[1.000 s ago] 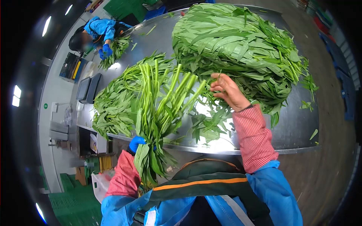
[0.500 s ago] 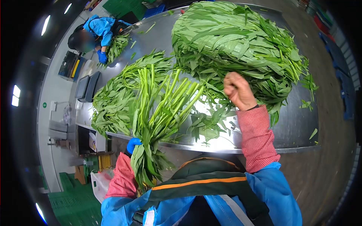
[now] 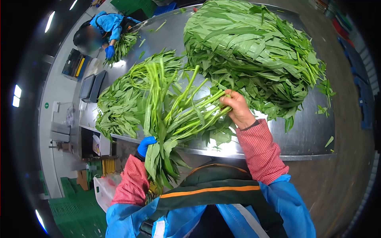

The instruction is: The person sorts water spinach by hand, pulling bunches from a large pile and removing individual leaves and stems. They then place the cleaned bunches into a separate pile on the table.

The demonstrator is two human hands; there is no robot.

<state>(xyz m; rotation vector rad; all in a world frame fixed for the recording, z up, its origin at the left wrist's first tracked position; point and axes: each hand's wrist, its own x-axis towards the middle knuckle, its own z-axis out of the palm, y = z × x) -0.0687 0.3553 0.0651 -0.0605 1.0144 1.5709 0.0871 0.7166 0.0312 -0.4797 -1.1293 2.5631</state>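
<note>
Worktable: 1 unit, metal (image 3: 293, 139); it carries 3 masses of leafy greens.
Main heap: 1 unit (image 3: 250, 47), the largest of the 3; lies on the right side of the worktable, leaves overlapping.
Co-worker: 1 person (image 3: 107, 25), blue clothing, leaning over the far left end of the worktable; 1 blue-gloved hand (image 3: 110, 52) clearly visible.
Side pile: 1 unit (image 3: 119, 105), on the left part of the worktable, beyond the held bunch.
Held bunch: 1 unit (image 3: 158, 119), leafy greens, near the front edge of the worktable. Stem ends point up and to the right; leaves hang below the left hand. Stem count cannot be told because of overlap.
Far pile: 1 unit (image 3: 124, 44), the smallest of the 3, beside the co-worker.
Hands of the wearer: 2 units, both engaged with the held bunch.
Left hand: blue-gloved (image 3: 147, 145), closed around the leafy lower section; leaves partly hide the fingers.
Right hand: bare (image 3: 239, 110), fingers mostly closed, thumb and fingers gripping several stems near their ends.
Detached leaf: 1 unit (image 3: 329, 141), near the right end of the worktable.
</note>
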